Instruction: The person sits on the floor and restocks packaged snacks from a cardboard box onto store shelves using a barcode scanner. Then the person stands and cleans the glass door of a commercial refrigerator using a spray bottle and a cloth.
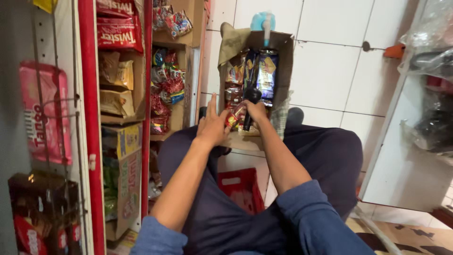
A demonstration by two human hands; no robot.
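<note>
1. The floor [330,61] is laid with large white tiles and dark grout lines and fills the upper right of the view; a patterned mat [415,238] covers its lower right corner.
2. A red-framed shelf unit [89,118] runs down the left side, packed with snack packets and open cartons; a pink packet [45,111] hangs on a wire rack beside it.
3. At the right edge stands a white cabinet [406,174] with plastic-wrapped goods on it.
4. The person sits with dark trousers [325,156] spread, knees apart, and blue sleeves pushed back to the elbows.
5. An open cardboard box [283,61] of wrapped snacks stands on the floor just beyond the knees, a red crate [243,189] lying below it between the legs.
6. The left hand [212,125] is released, fingers spread, resting at the box's near edge.
7. The right hand [257,112] is clenched around a black handheld tool [250,106], held upright over the packets at the front of the box.
</note>
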